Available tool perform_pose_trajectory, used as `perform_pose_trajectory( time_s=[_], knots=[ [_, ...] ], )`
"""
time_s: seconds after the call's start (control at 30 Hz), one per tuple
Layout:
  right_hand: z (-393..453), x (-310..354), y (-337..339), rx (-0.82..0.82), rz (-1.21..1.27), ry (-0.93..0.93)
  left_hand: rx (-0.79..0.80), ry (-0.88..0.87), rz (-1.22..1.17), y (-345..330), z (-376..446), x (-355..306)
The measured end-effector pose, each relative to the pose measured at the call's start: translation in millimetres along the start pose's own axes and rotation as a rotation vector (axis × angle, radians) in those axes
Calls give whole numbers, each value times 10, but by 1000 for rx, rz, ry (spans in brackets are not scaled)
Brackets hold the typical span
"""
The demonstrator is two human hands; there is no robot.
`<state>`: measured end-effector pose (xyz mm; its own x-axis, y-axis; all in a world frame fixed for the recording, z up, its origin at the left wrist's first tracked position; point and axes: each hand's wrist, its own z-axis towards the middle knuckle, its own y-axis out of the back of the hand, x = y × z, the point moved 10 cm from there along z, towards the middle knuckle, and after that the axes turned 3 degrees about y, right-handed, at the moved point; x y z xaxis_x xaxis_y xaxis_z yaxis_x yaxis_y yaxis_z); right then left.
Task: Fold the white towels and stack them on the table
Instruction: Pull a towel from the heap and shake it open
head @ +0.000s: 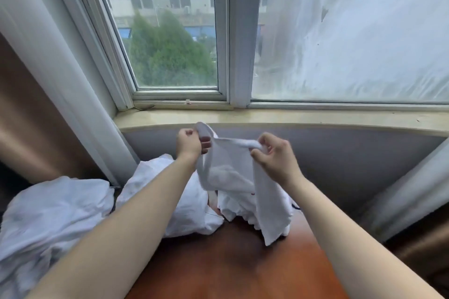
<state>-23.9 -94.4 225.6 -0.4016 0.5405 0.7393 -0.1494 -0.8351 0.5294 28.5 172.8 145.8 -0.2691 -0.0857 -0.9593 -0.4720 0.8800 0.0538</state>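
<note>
A white towel (233, 177) hangs in the air above the reddish wooden table (230, 267), held by its top edge. My left hand (189, 144) pinches the towel's upper left corner. My right hand (274, 153) pinches the bunched top edge a short way to the right. The towel's lower end drapes down onto the table and over a small crumpled pile of white towels (233, 209). A larger heap of white cloth (179, 199) lies on the table's far left part, partly behind my left forearm.
Another big bundle of white cloth (48, 216) sits off the table at the left. A stone windowsill (291, 116) and window run across the back. Curtains (48, 68) hang at the left and a curtain (408, 204) at the right.
</note>
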Motion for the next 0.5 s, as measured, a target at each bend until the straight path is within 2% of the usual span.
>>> perform_pose_trajectory(
  time_s=[0.17,0.23,0.3,0.4,0.5],
  knots=[
    [-696,-275,-1202,721,-86,-35,-19,325,-197,195,48,997],
    [-870,-504,-1392,850,-88,-134,-34,395,-224,290,54,1202],
    [-803,-766,-1402,803,-84,-217,-40,349,-110,384,79,1275],
    [-539,-1283,-1277,614,-135,-345,-66,245,60,492,91,1360],
    [-329,-1792,-1171,502,-208,-457,-138,237,65,623,96,1511]
  ],
)
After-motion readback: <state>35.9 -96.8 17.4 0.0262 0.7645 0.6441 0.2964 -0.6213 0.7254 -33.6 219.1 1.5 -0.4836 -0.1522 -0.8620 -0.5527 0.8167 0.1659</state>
